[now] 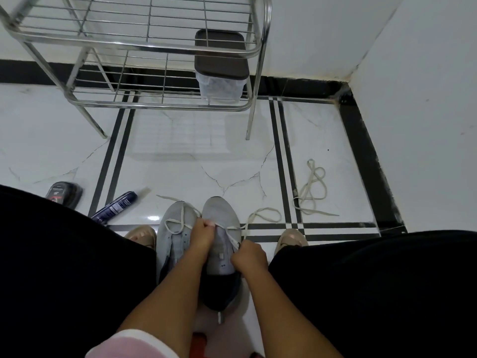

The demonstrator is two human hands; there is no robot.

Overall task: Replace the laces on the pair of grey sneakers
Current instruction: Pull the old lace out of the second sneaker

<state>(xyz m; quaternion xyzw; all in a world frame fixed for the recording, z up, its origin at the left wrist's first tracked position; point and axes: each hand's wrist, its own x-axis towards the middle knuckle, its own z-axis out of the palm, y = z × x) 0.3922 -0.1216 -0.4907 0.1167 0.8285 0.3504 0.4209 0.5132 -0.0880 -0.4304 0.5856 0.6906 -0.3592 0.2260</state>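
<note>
Head view — lidded tub (221, 73) on rack (160, 105)

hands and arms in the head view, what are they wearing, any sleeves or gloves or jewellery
Both hands are bare: no gloves on the left hand or the right hand, and no rings, watch or bracelet show. The forearms are uncovered too. The only sleeve in view is a pale pink sleeve with a lighter edge on the left arm, at the bottom of the picture. The right arm shows no sleeve before it leaves the frame.
</note>
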